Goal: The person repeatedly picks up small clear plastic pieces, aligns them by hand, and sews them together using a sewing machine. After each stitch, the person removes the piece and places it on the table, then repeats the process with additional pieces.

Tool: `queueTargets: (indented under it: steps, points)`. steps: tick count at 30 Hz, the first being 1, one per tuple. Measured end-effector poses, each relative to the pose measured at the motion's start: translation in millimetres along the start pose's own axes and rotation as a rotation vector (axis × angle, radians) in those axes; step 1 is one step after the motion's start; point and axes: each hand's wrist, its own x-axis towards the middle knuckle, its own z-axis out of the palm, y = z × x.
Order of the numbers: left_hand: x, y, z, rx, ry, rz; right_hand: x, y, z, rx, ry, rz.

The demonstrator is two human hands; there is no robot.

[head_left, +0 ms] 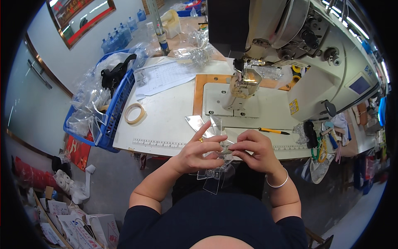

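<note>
Just off the front edge of the sewing table (168,108), both hands are at a cluster of clear plastic pieces (212,182) hanging over my lap. My left hand (198,152), with a ring on a finger, is closed on the plastic, its index finger raised and the others curled. Thumb and fingers of my right hand (258,152) pinch at the same cluster from the other side. Exactly which piece each hand grips is too small and shiny to tell. Beyond the left fingers, flat clear plastic sheets (194,123) lie on the table edge near the machine.
A sewing machine (244,85) rises from the table. Around it are a yellow-black pen (273,131), a tape roll (141,118), a printed paper (168,79) and tangled clear plastic (195,54). A full blue basket (111,118) stands left; scissors and tools (321,145) lie right.
</note>
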Motion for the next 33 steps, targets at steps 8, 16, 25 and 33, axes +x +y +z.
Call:
queueTargets:
  steps: [8, 16, 25, 33]
  points:
    - [-2.7, -0.3, -1.1, -0.015, -0.005, -0.014, -2.9, 1.9, -3.4, -0.057, 0.041, 0.025]
    - [-6.8, 0.0, 2.4, -0.033, 0.020, -0.033, -1.5, 6.9, 3.2, 0.026, 0.062, 0.027]
    - [-36.6, -59.7, -34.0, -0.724, 0.684, -1.107, -42.4, 66.2, -7.1, 0.002, 0.456, 0.390]
    - [-65.2, -198.7, -99.0, -0.892, 0.614, -1.382, -70.2, 98.5, -15.6, -0.595, 0.484, 0.451]
